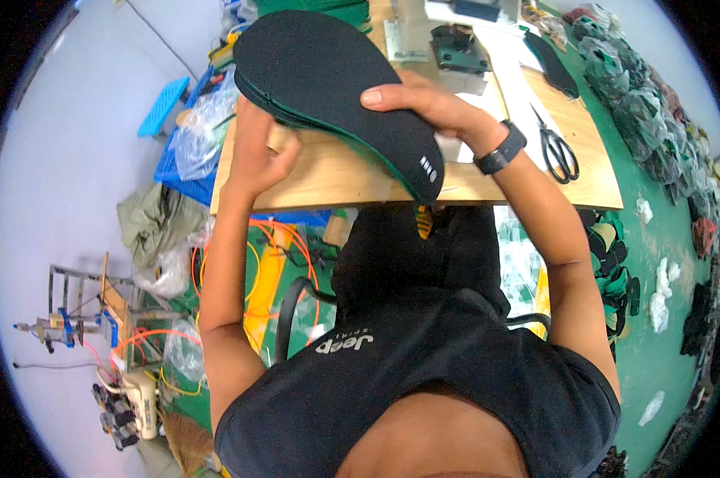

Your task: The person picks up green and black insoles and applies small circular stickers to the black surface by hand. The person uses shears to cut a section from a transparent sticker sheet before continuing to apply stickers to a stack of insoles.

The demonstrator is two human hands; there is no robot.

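Note:
A stack of black insoles with green layers at its edge is held up over the table, tilted, with small white marks near its narrow end. My right hand, a black watch on its wrist, grips the stack near that end, thumb on top and fingers behind it. Under the wide end, at the stack's left edge, is my left hand. Its thumb stands away from the insoles, while the stack hides its fingers, so their grip does not show.
On the wooden table lie black scissors at the right and a dark metal device at the back. A blue crate with plastic bags stands left. Filled bags line the right wall. Orange hoses run across the floor.

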